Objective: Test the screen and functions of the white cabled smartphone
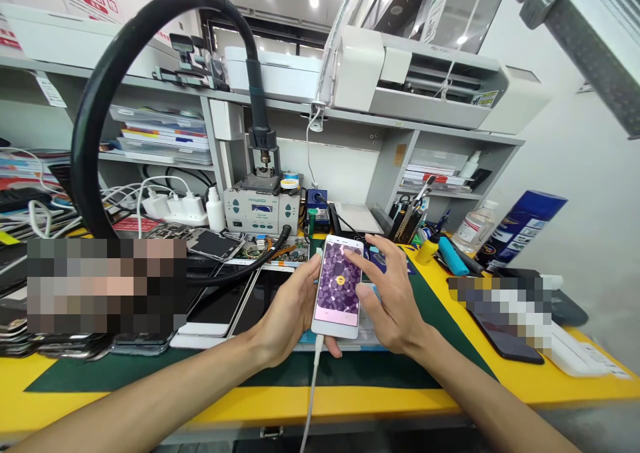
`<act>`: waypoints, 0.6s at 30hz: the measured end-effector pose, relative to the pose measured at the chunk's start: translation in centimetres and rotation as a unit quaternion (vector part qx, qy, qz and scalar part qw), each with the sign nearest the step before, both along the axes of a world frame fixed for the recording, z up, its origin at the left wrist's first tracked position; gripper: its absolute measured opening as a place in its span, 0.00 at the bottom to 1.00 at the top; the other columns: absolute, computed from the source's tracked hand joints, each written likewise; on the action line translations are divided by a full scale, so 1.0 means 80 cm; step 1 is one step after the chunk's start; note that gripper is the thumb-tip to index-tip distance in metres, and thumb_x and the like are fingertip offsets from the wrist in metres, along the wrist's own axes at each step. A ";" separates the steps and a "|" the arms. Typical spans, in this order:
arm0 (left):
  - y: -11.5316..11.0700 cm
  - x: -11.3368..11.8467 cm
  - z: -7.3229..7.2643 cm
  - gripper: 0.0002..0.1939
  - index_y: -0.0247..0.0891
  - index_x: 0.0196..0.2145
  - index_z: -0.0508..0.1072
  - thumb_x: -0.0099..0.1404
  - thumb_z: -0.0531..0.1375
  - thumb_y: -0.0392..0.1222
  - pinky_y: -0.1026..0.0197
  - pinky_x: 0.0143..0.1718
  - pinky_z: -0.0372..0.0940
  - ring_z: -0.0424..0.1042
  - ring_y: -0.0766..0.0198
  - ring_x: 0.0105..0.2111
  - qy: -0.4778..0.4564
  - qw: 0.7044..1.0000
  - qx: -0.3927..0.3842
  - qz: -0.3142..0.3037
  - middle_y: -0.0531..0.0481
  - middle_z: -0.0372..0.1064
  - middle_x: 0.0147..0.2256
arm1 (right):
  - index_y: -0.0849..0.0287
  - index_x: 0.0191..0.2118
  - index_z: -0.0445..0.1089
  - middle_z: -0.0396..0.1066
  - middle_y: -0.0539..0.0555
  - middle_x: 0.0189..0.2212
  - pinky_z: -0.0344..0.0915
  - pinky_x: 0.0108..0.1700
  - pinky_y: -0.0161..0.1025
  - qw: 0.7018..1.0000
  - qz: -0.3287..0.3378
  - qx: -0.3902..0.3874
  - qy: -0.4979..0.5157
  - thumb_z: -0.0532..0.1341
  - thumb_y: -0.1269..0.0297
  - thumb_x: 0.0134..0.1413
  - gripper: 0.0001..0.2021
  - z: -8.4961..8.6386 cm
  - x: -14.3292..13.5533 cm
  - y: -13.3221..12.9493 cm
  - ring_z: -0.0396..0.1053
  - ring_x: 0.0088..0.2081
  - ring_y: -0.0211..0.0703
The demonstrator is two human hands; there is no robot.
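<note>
A white smartphone point(340, 286) with a lit screen of purple, cell-like shapes stands tilted toward me in the middle of the view. My left hand point(293, 306) is closed around its left side and back, with the thumb along the edge. My right hand point(393, 293) is over its right side, fingers apart. The right index fingertip is at the upper part of the screen; I cannot tell whether it touches. The right thumb is by the phone's right edge. A white cable point(314, 379) runs down from the phone's bottom end.
A green mat point(410, 373) covers part of the yellow bench. Stacked phones and tablets point(210, 306) lie at left, under a thick black hose point(95, 106). Behind are a grey control unit point(263, 223) and circuit boards. Bottles and a dark phone point(505, 333) are at right.
</note>
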State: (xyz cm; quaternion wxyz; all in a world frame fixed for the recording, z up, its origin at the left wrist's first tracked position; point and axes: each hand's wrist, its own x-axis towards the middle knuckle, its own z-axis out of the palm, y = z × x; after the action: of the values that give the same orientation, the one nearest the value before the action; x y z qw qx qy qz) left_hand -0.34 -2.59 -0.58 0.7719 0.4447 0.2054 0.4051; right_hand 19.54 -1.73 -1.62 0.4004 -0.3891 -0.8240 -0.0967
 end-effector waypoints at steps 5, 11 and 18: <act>-0.002 0.002 0.002 0.30 0.40 0.63 0.64 0.72 0.46 0.59 0.52 0.22 0.74 0.74 0.51 0.34 0.011 1.000 0.004 -0.006 0.38 0.72 0.43 | 0.55 0.63 0.61 0.43 0.60 0.68 0.46 0.65 0.63 1.000 -0.017 -0.005 -0.007 0.51 0.57 0.64 0.24 0.004 -0.003 -0.003 0.43 0.69 0.63; -0.002 0.002 0.003 0.30 0.41 0.64 0.62 0.72 0.46 0.59 0.52 0.23 0.74 0.74 0.50 0.34 0.012 1.000 0.009 -0.009 0.39 0.72 0.43 | 0.58 0.63 0.58 0.49 0.62 0.65 0.50 0.64 0.61 0.998 0.008 -0.007 0.061 0.50 0.58 0.63 0.25 0.004 0.001 -0.004 0.49 0.66 0.61; -0.004 0.001 0.005 0.29 0.41 0.65 0.61 0.73 0.46 0.57 0.51 0.24 0.74 0.75 0.48 0.36 0.016 1.000 0.003 0.007 0.38 0.73 0.45 | 0.57 0.62 0.59 0.60 0.62 0.58 0.56 0.62 0.56 0.986 0.060 -0.043 0.147 0.53 0.61 0.64 0.22 -0.008 0.000 0.003 0.57 0.61 0.55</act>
State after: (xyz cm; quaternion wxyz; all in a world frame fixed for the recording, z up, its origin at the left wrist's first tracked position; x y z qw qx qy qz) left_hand -0.28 -2.92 -0.21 0.7646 0.4518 0.2199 0.4037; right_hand 19.56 -1.51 -2.23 0.5051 -0.3654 -0.7816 0.0209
